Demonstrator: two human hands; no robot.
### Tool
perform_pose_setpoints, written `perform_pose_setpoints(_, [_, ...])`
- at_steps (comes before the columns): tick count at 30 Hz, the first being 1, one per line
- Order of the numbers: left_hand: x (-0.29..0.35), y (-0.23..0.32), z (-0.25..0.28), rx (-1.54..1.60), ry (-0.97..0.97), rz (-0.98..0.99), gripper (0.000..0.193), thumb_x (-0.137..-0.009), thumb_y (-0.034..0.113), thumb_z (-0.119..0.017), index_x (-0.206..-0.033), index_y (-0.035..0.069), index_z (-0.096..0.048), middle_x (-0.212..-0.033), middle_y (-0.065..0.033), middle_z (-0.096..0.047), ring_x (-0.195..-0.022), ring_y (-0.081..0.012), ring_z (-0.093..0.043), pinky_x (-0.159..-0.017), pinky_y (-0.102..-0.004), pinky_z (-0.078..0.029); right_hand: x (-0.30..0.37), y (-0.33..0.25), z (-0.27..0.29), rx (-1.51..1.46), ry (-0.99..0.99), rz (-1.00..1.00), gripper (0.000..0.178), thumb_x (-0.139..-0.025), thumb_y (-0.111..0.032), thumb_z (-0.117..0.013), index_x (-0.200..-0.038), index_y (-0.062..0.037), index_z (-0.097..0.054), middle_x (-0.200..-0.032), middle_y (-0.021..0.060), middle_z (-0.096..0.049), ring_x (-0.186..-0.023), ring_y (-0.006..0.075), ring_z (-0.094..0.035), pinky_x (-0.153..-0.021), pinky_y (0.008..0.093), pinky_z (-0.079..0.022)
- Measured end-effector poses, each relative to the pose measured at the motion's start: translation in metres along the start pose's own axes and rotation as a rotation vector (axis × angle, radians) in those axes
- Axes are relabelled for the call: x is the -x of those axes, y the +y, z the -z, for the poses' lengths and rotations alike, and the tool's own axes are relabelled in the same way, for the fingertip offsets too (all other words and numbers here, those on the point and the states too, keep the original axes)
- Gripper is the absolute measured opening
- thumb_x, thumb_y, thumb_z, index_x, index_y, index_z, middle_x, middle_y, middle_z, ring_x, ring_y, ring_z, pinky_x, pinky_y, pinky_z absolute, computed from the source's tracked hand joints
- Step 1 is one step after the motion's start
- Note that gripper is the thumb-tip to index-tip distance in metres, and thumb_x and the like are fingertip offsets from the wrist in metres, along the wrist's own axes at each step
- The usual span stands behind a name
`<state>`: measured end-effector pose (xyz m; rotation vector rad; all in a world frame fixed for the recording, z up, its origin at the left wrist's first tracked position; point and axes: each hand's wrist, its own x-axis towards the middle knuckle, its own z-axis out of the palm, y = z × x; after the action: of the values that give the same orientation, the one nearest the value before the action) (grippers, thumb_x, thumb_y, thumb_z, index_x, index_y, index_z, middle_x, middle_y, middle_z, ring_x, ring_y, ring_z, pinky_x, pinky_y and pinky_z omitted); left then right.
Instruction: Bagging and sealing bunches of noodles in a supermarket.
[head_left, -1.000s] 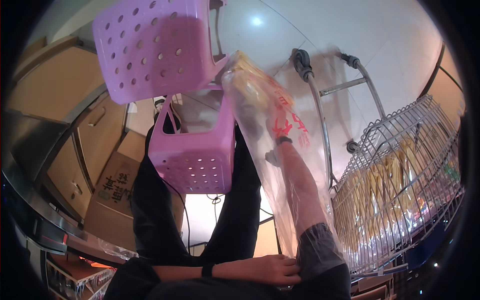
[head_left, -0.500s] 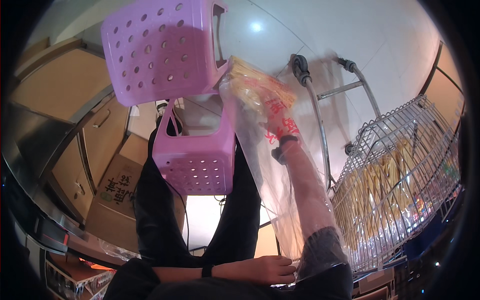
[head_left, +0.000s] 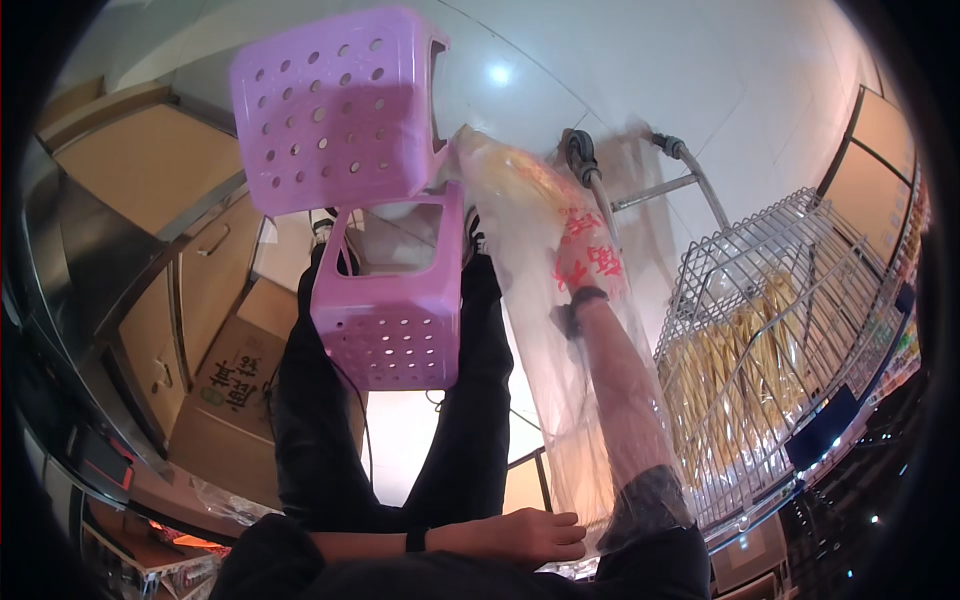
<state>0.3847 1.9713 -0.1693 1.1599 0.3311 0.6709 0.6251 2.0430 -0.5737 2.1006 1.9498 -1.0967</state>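
My right arm reaches down inside a long clear plastic bag [head_left: 540, 330] with red print, the film covering it up to the sleeve. Near the bag's far end my right hand [head_left: 588, 245] shows only dimly behind film and print, its fingers unclear. Pale yellow sticks [head_left: 535, 172] lie in that far end, blurred by the plastic. Across my body comes my left forearm with a dark wristband. My left hand [head_left: 525, 537] is closed, its bent fingertips at the film by my right sleeve, seemingly gripping the bag's near edge.
Two pink plastic stools [head_left: 330, 110] [head_left: 390, 340] stand ahead and between my legs. At right is a wire basket [head_left: 730, 370] of yellow sticks, near a metal frame on casters [head_left: 655, 190]. Cardboard boxes [head_left: 225, 400] and cabinets [head_left: 190, 270] line the left.
The view has shifted slightly. The bag's far end looks narrower, its yellow sticks less distinct, and my right hand is now more hidden behind the red print. My left hand stays nearly in place.
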Motion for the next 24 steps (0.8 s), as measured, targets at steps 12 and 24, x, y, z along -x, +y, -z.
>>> perform_pose_setpoints(12, [0.0,-0.036,-0.019,-0.117,0.22,-0.168,0.022,-0.083,0.008,-0.062,-0.105,0.008,-0.059,-0.101,-0.0079,-0.06,-0.095,-0.0232,-0.063,-0.065,-0.0282,-0.058,-0.089,-0.094,0.011,0.237,-0.129,-0.02,0.066,-0.079,-0.03,-0.072,-0.138,-0.0057,-0.053,-0.133,0.0224,-0.058,-0.131,0.0378,-0.05,-0.111,0.0505,-0.035])
perform_pose_setpoints(24, [-0.009,-0.015,-0.003,-0.012,0.314,-0.162,0.014,-0.083,0.006,-0.062,-0.097,0.005,-0.057,-0.094,-0.0098,-0.054,-0.088,-0.0229,-0.061,-0.064,-0.0303,-0.054,-0.063,-0.048,0.013,0.112,-0.182,0.249,0.041,-0.083,-0.013,-0.061,-0.124,-0.0113,-0.065,-0.124,0.0157,-0.066,-0.12,0.0352,-0.059,-0.101,0.0455,-0.048])
